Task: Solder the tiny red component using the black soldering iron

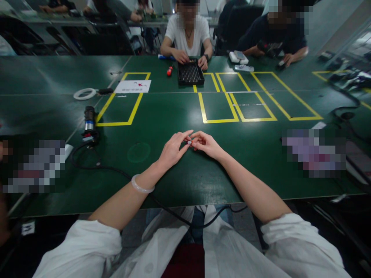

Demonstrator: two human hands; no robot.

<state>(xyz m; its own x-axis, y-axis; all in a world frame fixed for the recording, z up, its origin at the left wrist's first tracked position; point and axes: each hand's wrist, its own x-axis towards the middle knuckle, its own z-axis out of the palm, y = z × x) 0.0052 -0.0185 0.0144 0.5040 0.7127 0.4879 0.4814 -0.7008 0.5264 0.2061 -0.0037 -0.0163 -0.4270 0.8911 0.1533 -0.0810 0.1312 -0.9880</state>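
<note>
Fingers: the left hand (173,148) and right hand (206,144) meet fingertip to fingertip, both pinched shut on one small part (189,142); it shows a pale body with a reddish end (too small to tell more).
Part: held just above the green table (162,116), near the middle of its near edge; apart from everything else on the surface.
Wrists: a pale bangle (141,187) circles the left wrist; white sleeves are pushed up both arms.
Progress: judging by the grip, the part is in mid-handling, neither set down nor placed in anything.
Near left: a black cable (98,166) runs from a cylindrical device (89,122) toward the near edge.
Far edge: a person in a white top has both hands at a black tray (190,73); a red item (169,71) lies just left of it; a white ring (84,94) and a paper sheet (133,86) lie toward the far left.
</note>
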